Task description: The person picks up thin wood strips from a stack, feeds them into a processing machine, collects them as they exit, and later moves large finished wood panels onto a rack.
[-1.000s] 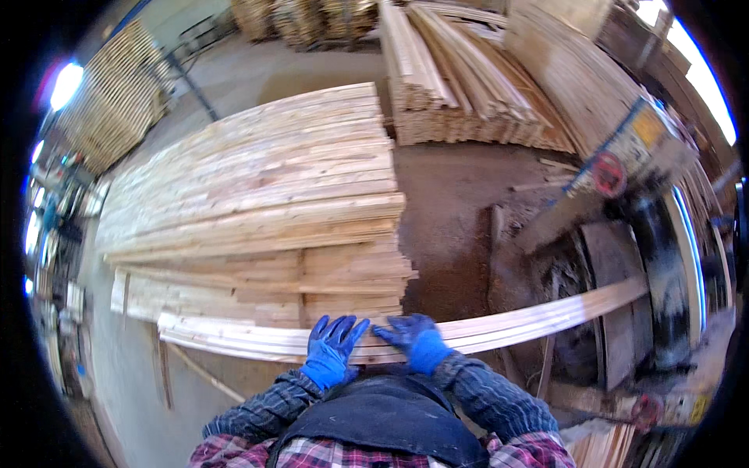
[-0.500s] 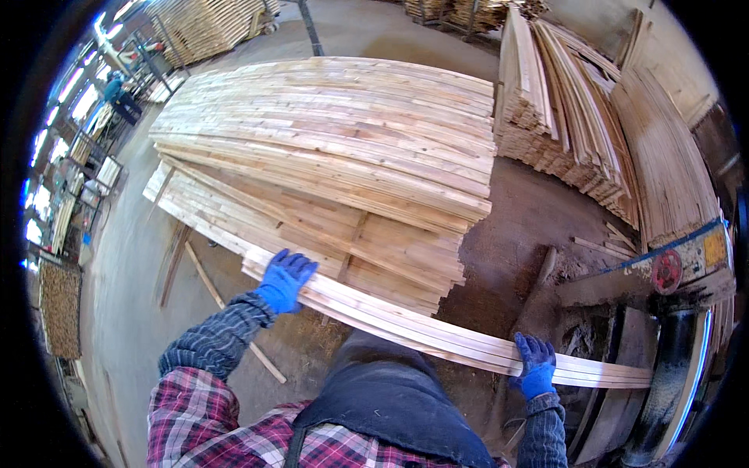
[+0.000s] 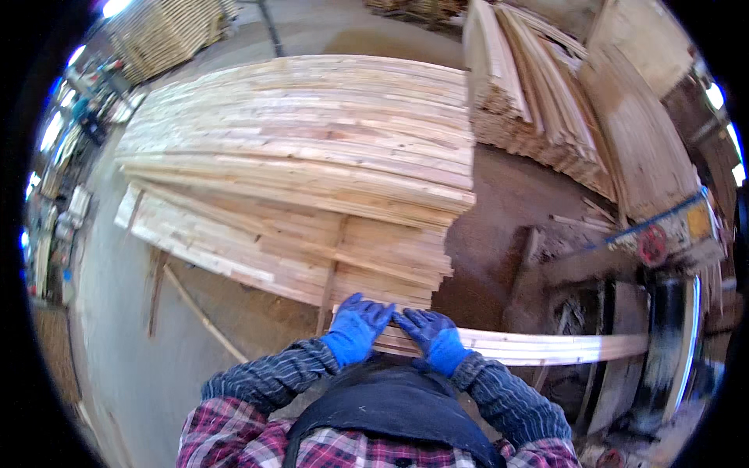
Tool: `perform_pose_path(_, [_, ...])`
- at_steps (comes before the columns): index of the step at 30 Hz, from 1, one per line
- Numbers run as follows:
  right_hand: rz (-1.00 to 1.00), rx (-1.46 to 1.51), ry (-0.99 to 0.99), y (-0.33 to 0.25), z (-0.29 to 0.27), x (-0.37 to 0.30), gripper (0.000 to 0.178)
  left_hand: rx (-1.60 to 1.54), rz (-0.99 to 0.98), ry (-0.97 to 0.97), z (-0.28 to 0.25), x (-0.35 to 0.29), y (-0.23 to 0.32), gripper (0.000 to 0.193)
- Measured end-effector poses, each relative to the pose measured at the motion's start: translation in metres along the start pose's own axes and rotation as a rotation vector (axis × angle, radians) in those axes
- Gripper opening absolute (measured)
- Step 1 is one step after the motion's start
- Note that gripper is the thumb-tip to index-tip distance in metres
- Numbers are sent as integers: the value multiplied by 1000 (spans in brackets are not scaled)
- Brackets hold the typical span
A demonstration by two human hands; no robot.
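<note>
A small bundle of long, pale wooden strips lies crosswise in front of my body, its right end reaching the machine. My left hand, in a blue work glove, is closed over the bundle near its left end. Just beside it, my right hand, gloved alike, grips the same strips, fingers over the top. The fingertips of both hands almost meet, and my thumbs are mostly hidden. Beyond my hands lies a wide stack of wooden strips, with a lower, partly uncovered layer on its near side.
At the right stands a grimy machine with a dark roller and a red handwheel. Another pile of strips is at the far right. A loose stick leans low at left. Far left, a person stands.
The bundle's left end has shifted right, toward the machine. My left hand has moved right and my right hand left, so they are now close together. The view has tilted slightly.
</note>
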State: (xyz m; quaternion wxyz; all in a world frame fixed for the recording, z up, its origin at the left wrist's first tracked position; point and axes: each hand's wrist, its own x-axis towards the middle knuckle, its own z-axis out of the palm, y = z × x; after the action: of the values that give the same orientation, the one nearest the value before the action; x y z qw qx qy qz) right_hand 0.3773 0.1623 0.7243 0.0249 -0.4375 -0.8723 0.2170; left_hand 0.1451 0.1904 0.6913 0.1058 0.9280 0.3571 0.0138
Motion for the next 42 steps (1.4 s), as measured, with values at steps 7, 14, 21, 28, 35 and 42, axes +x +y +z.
perform_pose_path(7, [326,-186,-8,19,9,-12,91,-165,74,2,3,64,30,63])
perform_pose_path(14, [732,-438,-165,57,3,-76,66,-212,253,51,38,134,94,70])
perform_pose_path(21, [985,-551,-53,125,27,-167,55,-717,376,4,75,159,98,93])
perform_pose_path(28, [852,-220,634,221,20,-253,38,-1069,-452,-261,220,45,-65,81])
perform_pose_path(35, [925,1183,1701,224,80,-256,54,-1786,-1406,30,274,-86,-232,54])
perform_pose_path(42, [1482,1622,1165,97,145,-60,59,-2002,-1498,364,250,-7,-296,62])
